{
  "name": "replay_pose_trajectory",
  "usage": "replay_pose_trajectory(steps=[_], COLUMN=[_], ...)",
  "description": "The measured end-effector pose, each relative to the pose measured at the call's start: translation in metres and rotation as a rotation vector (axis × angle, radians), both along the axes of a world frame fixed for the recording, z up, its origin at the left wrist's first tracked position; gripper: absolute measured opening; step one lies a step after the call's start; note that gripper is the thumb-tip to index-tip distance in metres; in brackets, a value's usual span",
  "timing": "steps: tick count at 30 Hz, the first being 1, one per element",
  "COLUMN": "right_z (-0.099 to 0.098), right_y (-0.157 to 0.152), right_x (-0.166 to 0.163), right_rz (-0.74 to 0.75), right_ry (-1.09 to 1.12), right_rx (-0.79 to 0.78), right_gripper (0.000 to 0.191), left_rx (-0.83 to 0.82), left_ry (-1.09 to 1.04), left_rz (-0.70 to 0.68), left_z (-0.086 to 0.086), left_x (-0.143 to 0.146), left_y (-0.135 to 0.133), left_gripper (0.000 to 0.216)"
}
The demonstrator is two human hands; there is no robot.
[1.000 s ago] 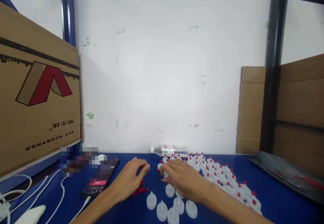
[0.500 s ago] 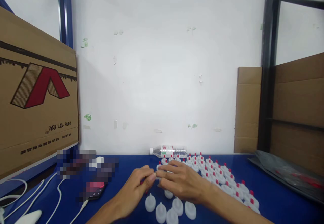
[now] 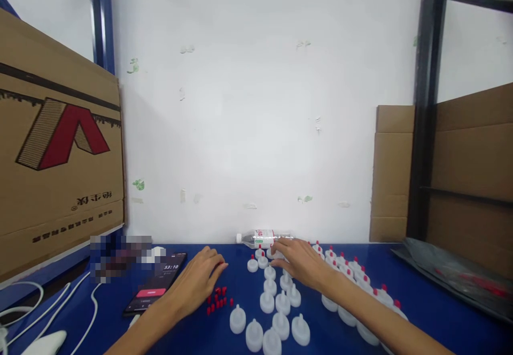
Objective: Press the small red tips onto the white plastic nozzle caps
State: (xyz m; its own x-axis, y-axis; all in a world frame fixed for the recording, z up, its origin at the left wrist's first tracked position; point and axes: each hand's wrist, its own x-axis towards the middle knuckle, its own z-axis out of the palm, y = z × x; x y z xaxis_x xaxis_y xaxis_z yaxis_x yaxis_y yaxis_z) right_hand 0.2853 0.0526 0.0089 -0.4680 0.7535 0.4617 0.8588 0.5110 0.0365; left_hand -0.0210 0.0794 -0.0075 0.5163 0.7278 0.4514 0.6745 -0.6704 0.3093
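Note:
My left hand [image 3: 200, 276] is over the blue table, thumb and fingers pinched around a small red cap [image 3: 222, 263]. Below it lies a loose group of red caps [image 3: 218, 302]. My right hand [image 3: 302, 261] is stretched over the back rows, its thumb and fingers apart. Close to its fingertips stands a small white translucent bottle with a red cap [image 3: 262, 261]; another capped bottle [image 3: 252, 264] stands just left of it. Between my arms are several uncapped white bottles [image 3: 282, 302] with bare nozzles. My right forearm hides part of the capped bottles [image 3: 348, 283] on the right.
A clear plastic water bottle [image 3: 262, 238] lies against the white wall. To the left are a phone [image 3: 154, 283] with a lit screen, white cables [image 3: 93, 307] and a large carton [image 3: 60, 194]. A grey plastic bag [image 3: 457, 280] lies at the right edge.
My hands have come apart from the middle. The left moved left to the red caps; the right moved toward the back, where one more capped bottle now stands. The phone screen now shows.

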Motion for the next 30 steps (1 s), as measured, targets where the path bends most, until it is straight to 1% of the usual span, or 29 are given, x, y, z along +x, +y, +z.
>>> replay_pose_trajectory(steps=[5,10,16,21,26,30], right_z=[-0.003,-0.005,-0.004,-0.004,-0.004,-0.003], right_y=[0.001,0.002,0.002,0.000,-0.003,0.007], right_x=[0.001,0.003,0.005,0.001,-0.013,-0.029], right_rz=[0.014,0.039,0.044,0.085,0.150,0.197], right_ry=[-0.044,-0.106,-0.068,-0.012,-0.010,-0.066], right_rx=[-0.015,-0.051,-0.039,-0.039,-0.084,-0.133], right_gripper=[0.038,0.048,0.048,0.042,0.042,0.047], left_rx=[0.021,0.021,0.011,0.022,0.001,-0.016], left_ry=[0.057,0.115,0.144,0.158,0.184,0.204], left_rz=[0.018,0.023,0.055,0.035,0.029,0.035], left_z=[-0.008,-0.011,-0.009,-0.010,-0.007,-0.002], left_x=[-0.003,-0.003,-0.002,-0.002,0.000,0.000], left_y=[0.006,0.007,0.008,0.007,0.004,0.000], left_gripper=[0.032,0.028,0.024,0.027,0.023,0.021])
